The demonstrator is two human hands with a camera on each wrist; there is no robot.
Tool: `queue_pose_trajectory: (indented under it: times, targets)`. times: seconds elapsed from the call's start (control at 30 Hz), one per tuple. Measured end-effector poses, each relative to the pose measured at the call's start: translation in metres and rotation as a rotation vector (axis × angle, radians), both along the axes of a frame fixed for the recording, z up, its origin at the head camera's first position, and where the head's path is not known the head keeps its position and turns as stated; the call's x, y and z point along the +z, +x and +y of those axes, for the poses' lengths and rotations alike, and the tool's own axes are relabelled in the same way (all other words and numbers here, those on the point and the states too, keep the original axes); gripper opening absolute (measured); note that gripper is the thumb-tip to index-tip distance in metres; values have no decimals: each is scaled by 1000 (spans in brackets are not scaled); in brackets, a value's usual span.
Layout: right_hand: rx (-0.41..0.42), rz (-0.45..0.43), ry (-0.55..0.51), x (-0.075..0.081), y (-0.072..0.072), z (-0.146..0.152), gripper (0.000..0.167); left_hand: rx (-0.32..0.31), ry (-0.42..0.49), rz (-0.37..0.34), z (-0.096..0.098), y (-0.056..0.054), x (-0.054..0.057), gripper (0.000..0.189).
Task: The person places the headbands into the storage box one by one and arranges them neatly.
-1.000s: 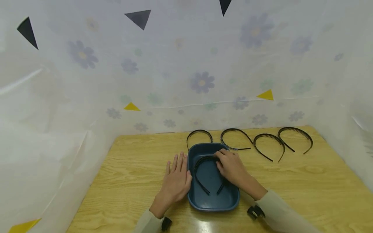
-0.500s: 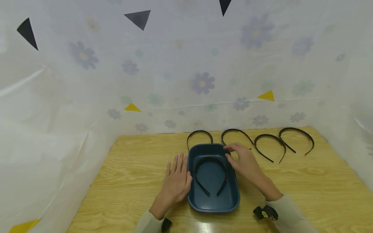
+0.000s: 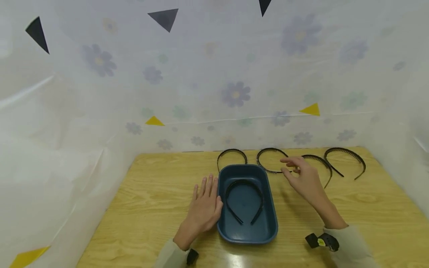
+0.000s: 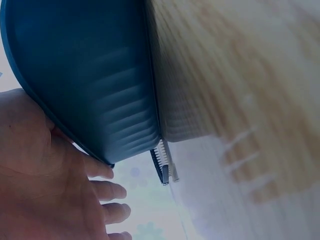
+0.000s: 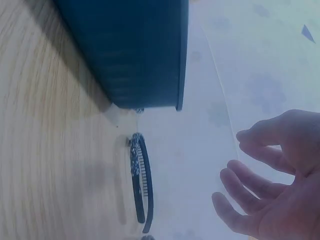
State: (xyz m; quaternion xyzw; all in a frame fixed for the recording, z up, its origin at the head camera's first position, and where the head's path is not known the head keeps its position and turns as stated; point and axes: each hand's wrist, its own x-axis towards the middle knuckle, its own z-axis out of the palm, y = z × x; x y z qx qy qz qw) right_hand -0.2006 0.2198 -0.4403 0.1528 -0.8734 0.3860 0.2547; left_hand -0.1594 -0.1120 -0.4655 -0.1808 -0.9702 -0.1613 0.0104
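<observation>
A blue rectangular plastic basin (image 3: 247, 238) stands in front of the person. Inside it lies a black toothed headband (image 3: 244, 181), its ends toward the person. My left hand (image 3: 202, 206) lies along the basin's left side with fingers straight, the thumb at the rim; the left wrist view shows it against the basin wall (image 4: 80, 60). Raised over the table to the basin's right, my right hand (image 3: 306, 182) has loosely bent fingers and nothing between them. It partly covers one black headband (image 3: 316, 158) and the end of another headband (image 3: 272, 149), patterned along its band.
Behind the basin a further headband (image 3: 232, 150) is partly hidden by the rim. The rightmost headband (image 3: 345, 149) lies at the table's back right. A wood-grain table (image 3: 151, 193) bears everything, with a flowered white sheet (image 3: 201, 93) standing around its back and sides.
My right hand has left the headband in the basin and moved right, out over the rim, to near the headbands on the table. The left hand has stayed at the basin.
</observation>
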Motion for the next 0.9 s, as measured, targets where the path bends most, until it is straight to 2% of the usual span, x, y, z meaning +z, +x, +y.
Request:
queue_pose_trajectory:
  times: [0.33, 0.5, 0.7, 0.9]
  targets:
    - [-72, -19, -37, 7, 0, 35, 31, 3, 8, 10, -1, 0, 1, 60]
    - [-78, -67, -85, 10, -1, 54, 35, 9, 6, 3, -2, 0, -1, 60]
    - [-89, -57, -130, 10, -6, 77, 38, 12, 9, 2, -3, 0, -3, 60]
    - [-180, -104, -172, 9, -3, 103, 43, 8, 15, 2, -4, 0, -3, 60]
